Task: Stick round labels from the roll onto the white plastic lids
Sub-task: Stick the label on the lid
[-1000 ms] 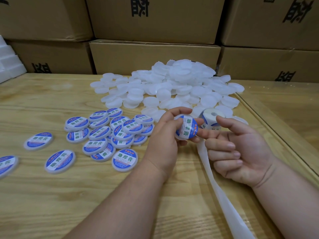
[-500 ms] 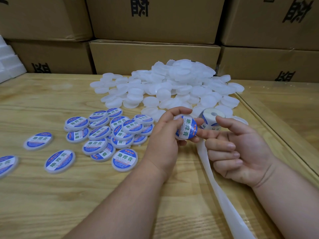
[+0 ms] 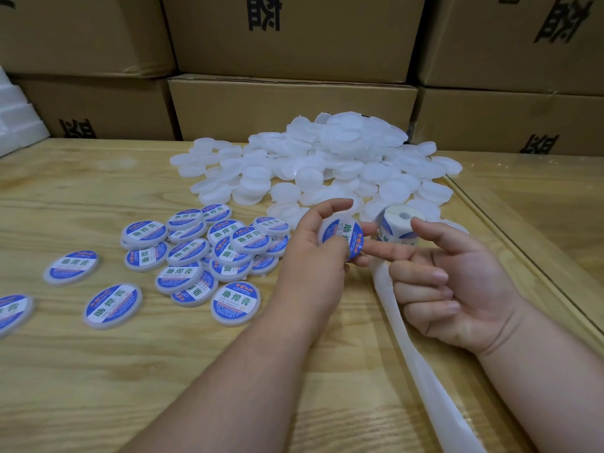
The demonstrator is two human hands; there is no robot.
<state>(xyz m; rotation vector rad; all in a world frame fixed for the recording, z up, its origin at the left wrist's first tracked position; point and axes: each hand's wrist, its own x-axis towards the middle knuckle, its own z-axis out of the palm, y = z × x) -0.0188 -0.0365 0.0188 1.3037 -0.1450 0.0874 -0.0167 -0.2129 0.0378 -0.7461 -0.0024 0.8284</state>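
My left hand [image 3: 313, 256] grips a white lid with a blue and white round label [image 3: 343, 235] on it, tilted up above the table. The index finger of my right hand [image 3: 457, 282] touches the lid's lower right edge; the other fingers are curled and hold nothing. The label roll [image 3: 398, 228] stands just behind my right index finger. Its bare white backing strip [image 3: 411, 348] trails toward me under my right hand. A heap of plain white lids [image 3: 327, 165] lies at the back. Several labelled lids [image 3: 209, 253] lie to the left.
Stacked cardboard boxes [image 3: 287, 106] wall off the back of the wooden table [image 3: 130, 371]. White foam blocks [image 3: 13, 122] sit at the far left. A raised table edge [image 3: 523, 256] runs diagonally on the right.
The lid in my left hand has turned a little, and my left thumb now covers part of the label. My right hand stays in place.
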